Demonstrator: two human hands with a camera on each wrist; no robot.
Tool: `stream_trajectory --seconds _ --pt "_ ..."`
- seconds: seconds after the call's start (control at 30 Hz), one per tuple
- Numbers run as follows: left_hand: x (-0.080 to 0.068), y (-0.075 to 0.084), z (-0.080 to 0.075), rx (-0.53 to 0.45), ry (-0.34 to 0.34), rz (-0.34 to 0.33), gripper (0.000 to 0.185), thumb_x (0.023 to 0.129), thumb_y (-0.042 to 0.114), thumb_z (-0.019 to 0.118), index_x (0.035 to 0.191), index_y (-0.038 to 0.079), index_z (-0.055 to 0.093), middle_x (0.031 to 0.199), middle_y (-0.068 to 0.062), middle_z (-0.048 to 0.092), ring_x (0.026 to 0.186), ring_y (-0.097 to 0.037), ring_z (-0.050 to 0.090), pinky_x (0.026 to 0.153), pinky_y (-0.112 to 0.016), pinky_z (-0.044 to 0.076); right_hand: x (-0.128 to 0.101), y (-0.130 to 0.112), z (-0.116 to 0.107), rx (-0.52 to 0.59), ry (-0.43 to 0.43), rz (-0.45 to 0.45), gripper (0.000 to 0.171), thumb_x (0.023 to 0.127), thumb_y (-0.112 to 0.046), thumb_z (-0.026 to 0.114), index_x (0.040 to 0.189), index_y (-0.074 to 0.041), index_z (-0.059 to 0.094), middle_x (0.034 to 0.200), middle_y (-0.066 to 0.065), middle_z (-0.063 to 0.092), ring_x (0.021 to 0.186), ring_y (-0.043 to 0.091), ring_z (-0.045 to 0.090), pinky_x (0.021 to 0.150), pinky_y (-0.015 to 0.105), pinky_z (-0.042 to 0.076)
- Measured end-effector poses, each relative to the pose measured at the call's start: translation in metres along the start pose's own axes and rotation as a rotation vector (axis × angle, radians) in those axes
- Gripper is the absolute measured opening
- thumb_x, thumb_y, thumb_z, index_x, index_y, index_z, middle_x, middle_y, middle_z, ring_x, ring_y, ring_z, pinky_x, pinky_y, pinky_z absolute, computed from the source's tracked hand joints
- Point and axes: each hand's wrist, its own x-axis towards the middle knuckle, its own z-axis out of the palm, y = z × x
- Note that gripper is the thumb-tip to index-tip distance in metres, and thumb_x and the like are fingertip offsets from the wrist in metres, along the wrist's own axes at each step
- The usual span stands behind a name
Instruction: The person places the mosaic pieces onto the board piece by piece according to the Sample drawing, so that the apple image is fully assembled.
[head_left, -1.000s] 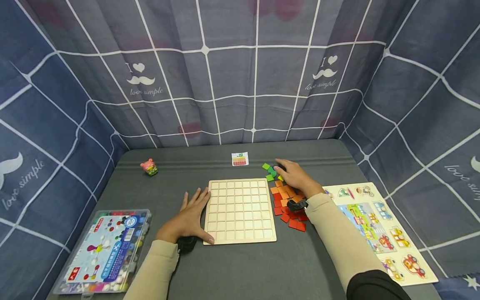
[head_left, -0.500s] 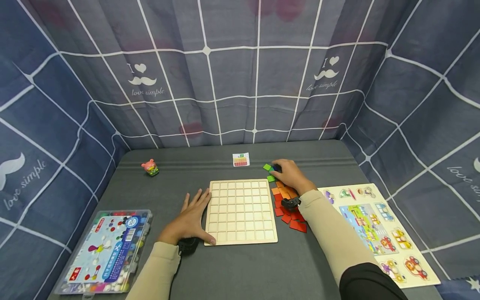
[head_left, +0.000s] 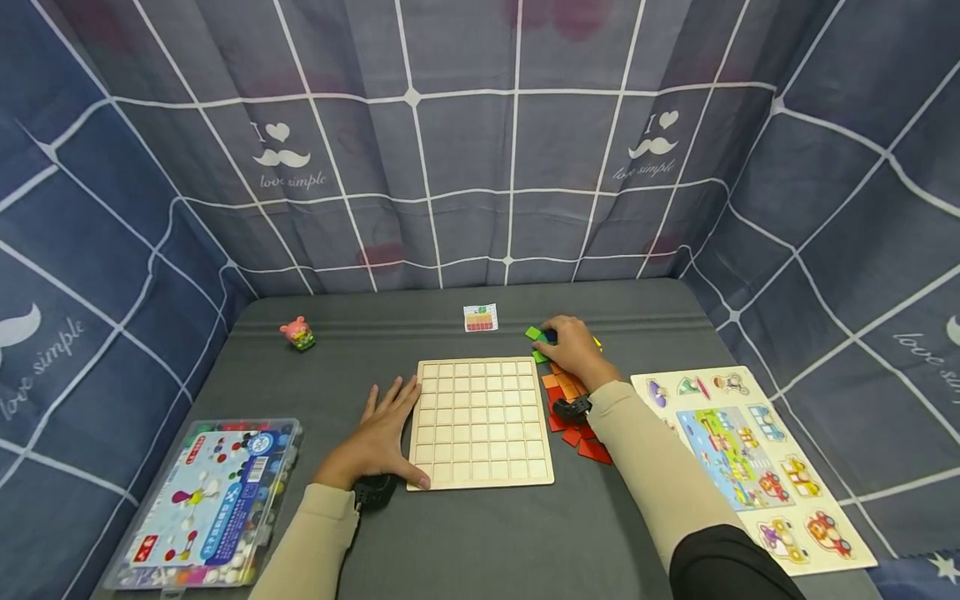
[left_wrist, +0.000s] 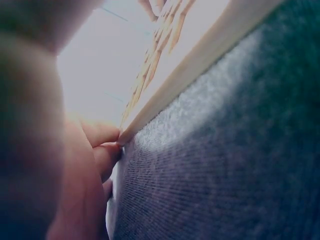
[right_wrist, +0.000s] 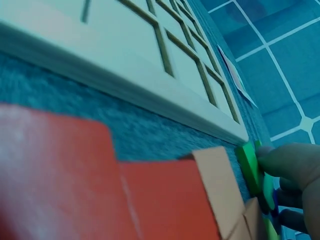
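Right hand covers green tiles, grip unclear; left hand lies flat beside board.

Much of the tile pile and both close views stay unreadable.

The right hand and its sleeve cover part of the coloured tiles, so whether its fingertips pinch a tile cannot be told from the head view. The right wrist view shows only fingertips beside a green tile, cut off by the frame's edge. The left wrist view is blurred and overexposed; the gridded wooden board runs out of frame and the left hand is a soft shape. The small card has print too small to read. The clear bead box is cropped at the bottom edge.
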Motion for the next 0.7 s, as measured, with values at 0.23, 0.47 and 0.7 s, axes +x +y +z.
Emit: stream_trajectory --seconds 0.23,0.47,0.7 --pt "0.0003 -0.0009 0.0014 0.009 0.007 -0.003 0.166 0.044 0.083 0.091 0.169 0.005 0.015 0.175 -0.013 0.008 0.159 -0.037 0.002 0.12 -0.063 -0.014 -0.0022 -0.003 0.0052 -0.004 0.045 0.032 0.038 0.098 -0.026 0.08 0.128 -0.003 0.074 0.135 0.019 0.067 0.126 0.04 0.057 0.103 0.053 0.05" --pt "0.0005 -0.0004 0.001 0.009 0.014 -0.002 0.166 0.044 0.083 0.091 0.169 0.004 0.016 0.175 -0.014 0.009 0.159 -0.038 0.002 0.12 -0.064 -0.013 -0.0022 -0.0036 0.0062 -0.035 0.083 0.007 0.032 0.097 -0.022 0.081 0.123 -0.004 0.078 0.129 0.017 0.071 0.124 0.041 0.059 0.104 0.053 0.049" --pt "-0.0001 -0.0006 0.002 0.007 0.016 0.006 0.165 0.045 0.081 0.093 0.169 0.003 0.016 0.175 -0.014 0.008 0.159 -0.039 0.003 0.12 -0.064 -0.013 -0.0025 -0.0032 0.0074 -0.028 0.112 -0.009 0.031 0.096 -0.019 0.082 0.121 -0.003 0.078 0.125 0.017 0.072 0.12 0.041 0.062 0.104 0.054 0.049"
